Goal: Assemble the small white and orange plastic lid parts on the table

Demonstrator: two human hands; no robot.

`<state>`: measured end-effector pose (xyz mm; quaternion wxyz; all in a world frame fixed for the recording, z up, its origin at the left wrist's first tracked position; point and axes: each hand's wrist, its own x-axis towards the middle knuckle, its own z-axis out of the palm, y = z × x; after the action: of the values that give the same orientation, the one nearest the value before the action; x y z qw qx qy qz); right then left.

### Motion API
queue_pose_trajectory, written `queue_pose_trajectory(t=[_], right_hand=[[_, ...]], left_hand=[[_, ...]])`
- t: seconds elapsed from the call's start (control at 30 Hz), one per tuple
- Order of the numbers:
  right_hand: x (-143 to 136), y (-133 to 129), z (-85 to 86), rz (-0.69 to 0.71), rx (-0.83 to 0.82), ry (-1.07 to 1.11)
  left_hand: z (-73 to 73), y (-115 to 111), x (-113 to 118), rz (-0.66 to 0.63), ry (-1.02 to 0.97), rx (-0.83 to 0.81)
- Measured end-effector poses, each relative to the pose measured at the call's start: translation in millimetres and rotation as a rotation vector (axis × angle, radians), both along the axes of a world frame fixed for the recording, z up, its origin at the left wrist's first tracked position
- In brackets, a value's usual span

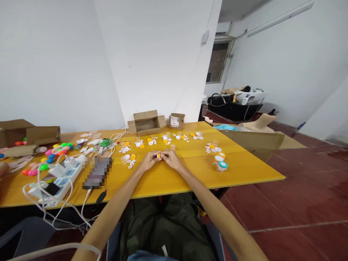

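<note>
A small yellow-and-white disc-like piece (159,156) is held between my fingertips over the middle of the table. My left hand (148,160) grips it from the left, fingers bent around its edge. From the other side, my right hand (171,160) pinches at the same piece; its fingertips are partly hidden. Just behind my right hand stands a small transparent cup (173,146). To the left of my hands lies a group of white and orange round plastic parts (131,159) with a transparent cup. More such groups, including white and orange discs (140,144), form a row farther back.
Capped transparent jars, one with a teal lid (223,165), stand at the right. On the left are a power strip (63,181) with white cables, a blurred-out phone (98,173) and colourful balls (50,157). Cardboard boxes (148,123) stand along the wall.
</note>
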<state>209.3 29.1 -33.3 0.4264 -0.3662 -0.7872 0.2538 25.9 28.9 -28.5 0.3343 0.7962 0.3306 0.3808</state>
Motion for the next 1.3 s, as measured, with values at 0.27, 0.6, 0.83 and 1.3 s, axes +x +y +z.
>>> queue_pose_trajectory(t=[0.27,0.6,0.83,1.3], right_hand=[[-0.6,-0.3,0.8,0.014,0.002,0.027],[3.5,-0.4,-0.4,0.023,-0.026,0.069],[1.2,3.9,-4.7,-0.069,-0.071,0.161],[-3.1,9.3,-11.1,-0.121,-0.159,0.292]], left_hand=[[4.5,-2.7,1.2,0.017,-0.004,-0.032],[6.3,-5.6,2.2,0.011,-0.067,-0.119],[-3.5,1.4,2.0,0.116,-0.114,-0.149],[-12.9,11.8,-9.0,0.416,0.028,0.118]])
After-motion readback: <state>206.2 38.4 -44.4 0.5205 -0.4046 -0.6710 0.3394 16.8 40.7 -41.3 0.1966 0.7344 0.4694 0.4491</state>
